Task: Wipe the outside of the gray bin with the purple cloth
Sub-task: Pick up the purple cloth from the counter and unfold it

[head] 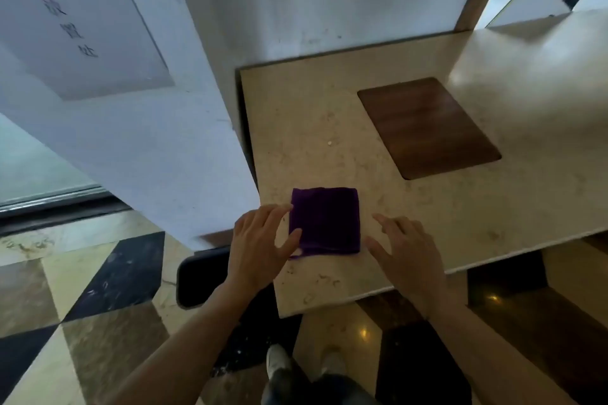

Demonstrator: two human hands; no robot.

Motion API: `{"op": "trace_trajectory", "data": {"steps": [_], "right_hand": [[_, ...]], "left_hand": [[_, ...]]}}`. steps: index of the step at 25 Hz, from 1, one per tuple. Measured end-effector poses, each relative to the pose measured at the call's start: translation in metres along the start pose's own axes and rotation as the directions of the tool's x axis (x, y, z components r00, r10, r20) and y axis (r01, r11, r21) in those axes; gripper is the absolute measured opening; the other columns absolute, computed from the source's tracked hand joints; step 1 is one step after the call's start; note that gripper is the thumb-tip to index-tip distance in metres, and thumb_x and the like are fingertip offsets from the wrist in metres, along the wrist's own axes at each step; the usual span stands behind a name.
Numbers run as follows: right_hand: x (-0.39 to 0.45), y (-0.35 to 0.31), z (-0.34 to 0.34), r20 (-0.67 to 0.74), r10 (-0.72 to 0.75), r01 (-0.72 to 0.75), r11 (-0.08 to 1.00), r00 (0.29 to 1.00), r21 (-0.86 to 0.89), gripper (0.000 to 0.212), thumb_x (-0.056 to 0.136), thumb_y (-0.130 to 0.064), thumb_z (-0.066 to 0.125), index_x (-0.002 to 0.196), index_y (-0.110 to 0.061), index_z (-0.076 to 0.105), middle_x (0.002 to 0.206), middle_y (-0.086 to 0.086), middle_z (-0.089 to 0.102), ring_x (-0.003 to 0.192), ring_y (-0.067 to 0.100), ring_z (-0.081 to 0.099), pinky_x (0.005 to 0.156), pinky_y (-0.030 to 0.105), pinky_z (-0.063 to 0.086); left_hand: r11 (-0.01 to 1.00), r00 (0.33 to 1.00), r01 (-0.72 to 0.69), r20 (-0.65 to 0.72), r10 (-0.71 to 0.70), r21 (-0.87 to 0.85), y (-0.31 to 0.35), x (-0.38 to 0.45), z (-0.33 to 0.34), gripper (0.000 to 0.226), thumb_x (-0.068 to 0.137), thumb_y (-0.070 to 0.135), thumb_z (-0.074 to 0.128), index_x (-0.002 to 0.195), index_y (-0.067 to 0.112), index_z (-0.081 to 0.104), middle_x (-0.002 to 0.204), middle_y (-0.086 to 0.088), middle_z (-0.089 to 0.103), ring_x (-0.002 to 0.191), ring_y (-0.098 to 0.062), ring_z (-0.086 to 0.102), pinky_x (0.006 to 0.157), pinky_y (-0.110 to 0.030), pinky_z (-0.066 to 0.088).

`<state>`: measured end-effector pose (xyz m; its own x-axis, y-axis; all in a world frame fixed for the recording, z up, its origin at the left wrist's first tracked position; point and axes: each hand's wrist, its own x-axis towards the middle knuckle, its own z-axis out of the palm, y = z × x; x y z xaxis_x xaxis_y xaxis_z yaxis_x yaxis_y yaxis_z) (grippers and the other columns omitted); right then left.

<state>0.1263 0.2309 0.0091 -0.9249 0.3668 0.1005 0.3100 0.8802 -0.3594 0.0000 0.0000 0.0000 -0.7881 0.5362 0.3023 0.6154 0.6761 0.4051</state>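
A folded purple cloth (pixel 325 220) lies flat near the front left corner of a beige stone counter (pixel 427 207). My left hand (pixel 260 246) hovers at the cloth's left edge with fingers spread, its thumb touching the cloth's lower left corner. My right hand (pixel 408 253) is just right of the cloth, fingers apart, holding nothing. A dark rounded object (pixel 197 279) shows below the counter's left edge, partly hidden by my left arm; it may be the gray bin.
A brown wooden panel (pixel 427 128) is set into the counter behind the cloth. A white pillar (pixel 164 108) stands at the left against the counter. A white folded sign (pixel 533 3) stands at the far right. The floor has dark and light marble tiles.
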Motion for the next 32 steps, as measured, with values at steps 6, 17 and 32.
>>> {"op": "trace_trajectory", "data": {"steps": [6, 17, 32], "right_hand": [[0.075, 0.013, 0.053, 0.296, 0.053, -0.004, 0.987, 0.954, -0.161, 0.076, 0.093, -0.066, 0.041, 0.154, -0.023, 0.027, 0.146, 0.005, 0.044, 0.128, 0.031, 0.042, 0.096, 0.046, 0.043], [0.121, 0.023, 0.095, 0.296, 0.094, -0.074, 0.994, 0.951, -0.078, 0.066, 0.093, -0.051, 0.059, 0.147, -0.020, 0.039, 0.137, 0.008, 0.048, 0.126, 0.035, 0.042, 0.100, 0.048, 0.040], [0.099, -0.067, -0.020, -0.007, -0.140, 0.118, 0.803, 0.990, 0.584, 0.017, 0.098, -0.015, 0.059, 0.105, -0.029, 0.053, 0.088, -0.018, 0.065, 0.078, -0.001, 0.066, 0.061, 0.022, 0.056]], "left_hand": [[0.989, 0.956, 0.026, 0.287, -0.067, 0.147, -0.038, 0.052, 0.066, 0.060, 0.089, 0.053, 0.050, 0.141, 0.024, 0.040, 0.143, 0.001, 0.047, 0.130, -0.024, 0.041, 0.105, -0.046, 0.034], [0.983, 0.867, -0.017, 0.492, -0.075, 0.181, -0.059, 0.116, 0.102, 0.057, 0.086, 0.050, 0.057, 0.134, 0.022, 0.049, 0.133, -0.009, 0.049, 0.125, -0.033, 0.039, 0.102, -0.049, 0.031], [0.792, 0.946, 0.318, 0.115, -0.304, -0.521, -0.021, 0.055, -0.058, 0.021, 0.086, 0.012, 0.067, 0.095, 0.030, 0.061, 0.080, 0.014, 0.069, 0.075, -0.001, 0.063, 0.064, -0.010, 0.046]]}}
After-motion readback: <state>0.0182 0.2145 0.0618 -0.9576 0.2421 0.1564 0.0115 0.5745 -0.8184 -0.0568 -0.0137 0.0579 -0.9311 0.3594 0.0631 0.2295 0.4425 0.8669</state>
